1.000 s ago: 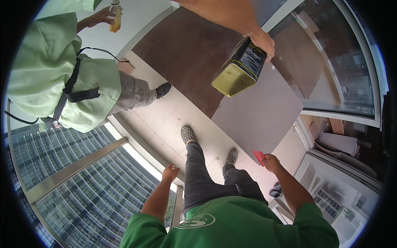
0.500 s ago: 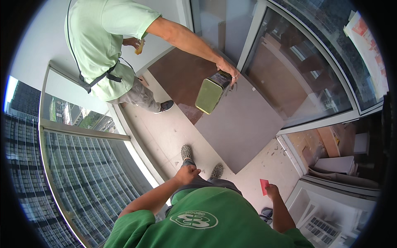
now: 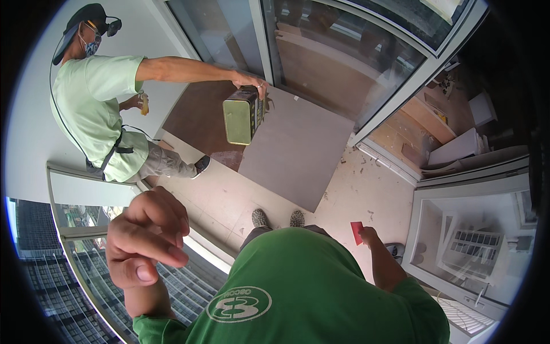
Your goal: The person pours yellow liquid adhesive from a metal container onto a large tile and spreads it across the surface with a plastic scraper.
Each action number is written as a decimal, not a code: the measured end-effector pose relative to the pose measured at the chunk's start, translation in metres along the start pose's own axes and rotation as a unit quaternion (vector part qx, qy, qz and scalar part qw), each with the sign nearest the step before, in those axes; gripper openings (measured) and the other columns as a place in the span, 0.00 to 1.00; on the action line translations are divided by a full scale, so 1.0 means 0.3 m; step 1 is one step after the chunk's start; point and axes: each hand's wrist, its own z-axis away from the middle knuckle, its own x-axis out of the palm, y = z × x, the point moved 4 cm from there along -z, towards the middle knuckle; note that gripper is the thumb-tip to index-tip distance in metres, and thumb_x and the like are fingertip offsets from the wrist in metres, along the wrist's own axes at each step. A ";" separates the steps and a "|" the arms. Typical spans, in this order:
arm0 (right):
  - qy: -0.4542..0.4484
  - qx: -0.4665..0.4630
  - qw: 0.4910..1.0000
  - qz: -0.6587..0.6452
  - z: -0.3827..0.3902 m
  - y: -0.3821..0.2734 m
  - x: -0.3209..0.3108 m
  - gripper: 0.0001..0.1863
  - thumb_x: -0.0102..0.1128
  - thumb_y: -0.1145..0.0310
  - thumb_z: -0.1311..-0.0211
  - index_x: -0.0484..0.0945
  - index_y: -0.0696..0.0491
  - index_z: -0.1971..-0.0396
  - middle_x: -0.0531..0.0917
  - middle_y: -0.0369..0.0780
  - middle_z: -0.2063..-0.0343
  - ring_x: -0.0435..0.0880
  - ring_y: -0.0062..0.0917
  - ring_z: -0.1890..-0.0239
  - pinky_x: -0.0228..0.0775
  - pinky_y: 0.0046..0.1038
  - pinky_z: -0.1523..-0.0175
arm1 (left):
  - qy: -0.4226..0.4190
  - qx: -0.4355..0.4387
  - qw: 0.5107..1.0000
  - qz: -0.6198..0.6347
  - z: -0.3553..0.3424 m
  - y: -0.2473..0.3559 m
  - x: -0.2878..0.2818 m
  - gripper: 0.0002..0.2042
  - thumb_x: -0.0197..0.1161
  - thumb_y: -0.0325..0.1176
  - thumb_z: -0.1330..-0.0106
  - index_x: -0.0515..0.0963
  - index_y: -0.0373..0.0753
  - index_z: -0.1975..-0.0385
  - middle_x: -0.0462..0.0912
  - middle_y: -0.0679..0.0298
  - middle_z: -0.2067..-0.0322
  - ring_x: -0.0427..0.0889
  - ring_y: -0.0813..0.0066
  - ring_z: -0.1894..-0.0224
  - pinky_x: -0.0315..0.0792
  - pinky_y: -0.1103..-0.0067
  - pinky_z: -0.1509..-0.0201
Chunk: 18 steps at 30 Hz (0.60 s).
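My left hand (image 3: 150, 239) is raised close to the camera at the left. Its fingers are loosely bent, with the thumb apart from them, and nothing shows in it. Down at my right side, my right hand (image 3: 368, 235) grips a flat red rectangular piece (image 3: 356, 231) by its edge; whether it is a card or a plastic spreader I cannot tell. Across from me a co-worker in a pale green shirt (image 3: 94, 109) holds out a rectangular green metal tin (image 3: 238, 122), tilted over the boards. A small yellowish object (image 3: 144, 104) is in the co-worker's other hand.
A large grey board (image 3: 301, 140) lies on the tiled floor (image 3: 215, 203), beside a brown board (image 3: 197, 112). Framed glass panels (image 3: 338, 69) stand behind it. At the right are an open white-framed door (image 3: 415, 229) and stacked pieces (image 3: 458, 146). Windows (image 3: 74, 275) line the left.
My left hand has risen from near my waist towards the camera. My view has swung to the right and up. The right hand still grips the red piece; the co-worker still holds the tin.
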 end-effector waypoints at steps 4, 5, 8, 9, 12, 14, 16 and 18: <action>0.008 -0.016 0.998 -0.064 -0.043 -0.096 -0.005 0.15 0.59 0.62 0.39 0.81 0.59 0.60 0.79 0.40 0.78 0.77 0.30 0.81 0.71 0.36 0.77 | -0.141 0.022 0.989 0.032 -0.149 0.246 0.232 0.11 0.70 0.42 0.39 0.85 0.42 0.66 0.76 0.66 0.63 0.71 0.69 0.52 0.70 0.69 0.50; 0.024 -0.014 0.997 -0.069 -0.039 -0.125 -0.021 0.15 0.59 0.63 0.39 0.81 0.58 0.59 0.78 0.39 0.78 0.75 0.28 0.81 0.70 0.33 0.77 | -0.149 0.018 0.987 0.053 -0.148 0.250 0.267 0.10 0.70 0.41 0.39 0.84 0.42 0.67 0.75 0.67 0.63 0.71 0.69 0.52 0.70 0.69 0.50; 0.059 0.017 0.995 -0.084 0.010 -0.171 -0.029 0.18 0.57 0.57 0.40 0.85 0.56 0.62 0.87 0.50 0.67 0.86 0.40 0.63 0.76 0.41 0.55 | -0.159 0.010 0.982 0.106 -0.149 0.242 0.355 0.07 0.71 0.38 0.39 0.82 0.44 0.70 0.74 0.69 0.63 0.71 0.70 0.52 0.71 0.68 0.50; 0.064 0.022 0.992 -0.106 0.026 -0.183 -0.025 0.18 0.57 0.57 0.40 0.85 0.56 0.62 0.87 0.50 0.67 0.86 0.40 0.63 0.76 0.41 0.56 | -0.158 0.006 0.981 0.116 -0.152 0.241 0.380 0.07 0.71 0.37 0.39 0.81 0.44 0.71 0.74 0.70 0.63 0.71 0.71 0.52 0.71 0.68 0.50; 0.053 0.018 0.991 -0.120 0.053 -0.216 -0.007 0.18 0.57 0.58 0.41 0.84 0.56 0.61 0.87 0.49 0.66 0.86 0.41 0.63 0.77 0.41 0.55 | -0.138 -0.005 0.981 0.135 -0.170 0.247 0.460 0.07 0.71 0.34 0.39 0.78 0.46 0.73 0.73 0.72 0.64 0.72 0.72 0.52 0.72 0.68 0.51; 0.059 0.006 0.996 -0.060 0.068 -0.188 0.022 0.17 0.56 0.58 0.40 0.85 0.56 0.62 0.87 0.50 0.64 0.86 0.43 0.60 0.77 0.42 0.52 | -0.115 -0.024 0.984 0.137 -0.186 0.254 0.526 0.09 0.72 0.32 0.40 0.76 0.47 0.75 0.72 0.74 0.64 0.72 0.72 0.52 0.72 0.67 0.51; 0.063 -0.004 0.998 -0.015 0.061 -0.156 0.053 0.17 0.55 0.59 0.39 0.85 0.55 0.62 0.87 0.49 0.66 0.86 0.42 0.63 0.77 0.42 0.54 | -0.055 -0.086 0.991 0.083 -0.209 0.282 0.579 0.11 0.72 0.30 0.40 0.74 0.48 0.77 0.72 0.75 0.64 0.72 0.73 0.52 0.73 0.67 0.51; 0.044 0.029 0.999 0.012 0.110 -0.040 0.065 0.16 0.57 0.59 0.38 0.84 0.55 0.62 0.86 0.46 0.72 0.85 0.38 0.72 0.77 0.40 0.63 | -0.043 -0.255 0.966 -0.029 -0.277 0.387 0.562 0.11 0.72 0.28 0.40 0.74 0.48 0.76 0.72 0.76 0.64 0.72 0.73 0.51 0.73 0.67 0.49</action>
